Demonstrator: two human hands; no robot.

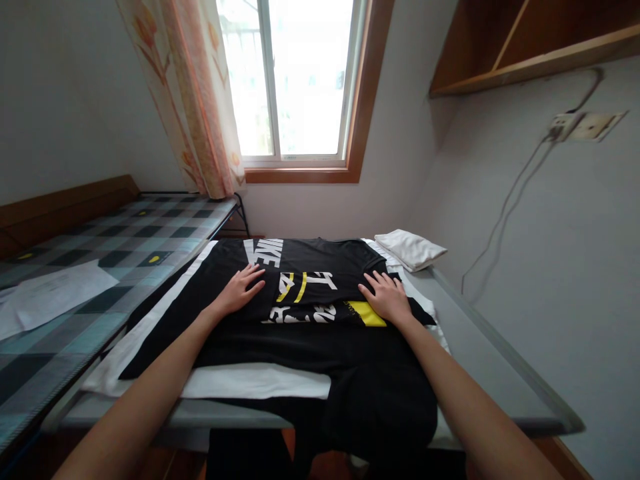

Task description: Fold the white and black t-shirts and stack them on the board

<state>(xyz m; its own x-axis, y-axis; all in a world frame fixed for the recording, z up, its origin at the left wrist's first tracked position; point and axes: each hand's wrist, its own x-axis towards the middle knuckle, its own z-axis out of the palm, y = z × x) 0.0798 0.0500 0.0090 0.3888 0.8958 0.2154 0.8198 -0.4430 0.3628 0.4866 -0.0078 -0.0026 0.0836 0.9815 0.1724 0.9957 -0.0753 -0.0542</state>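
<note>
A black T-shirt [310,347] with white and yellow printing lies spread over white and dark clothing on a grey table [480,347]. On the left part of the shirt, below the white lettering, my left hand [241,289] rests flat with its fingers apart. My right hand [387,297] lies palm down on the right part, beside the yellow patch, its fingers spread. Neither hand grips the cloth. White fabric [260,381] shows under the near edge of the shirt, and black cloth hangs over the table's front edge.
A folded white cloth [410,249] sits at the table's far right. Left of the table is a bed with a checked cover [165,230] and papers [60,293] on it. A window [300,80], a curtain [187,93] and a wall shelf [540,47] are beyond.
</note>
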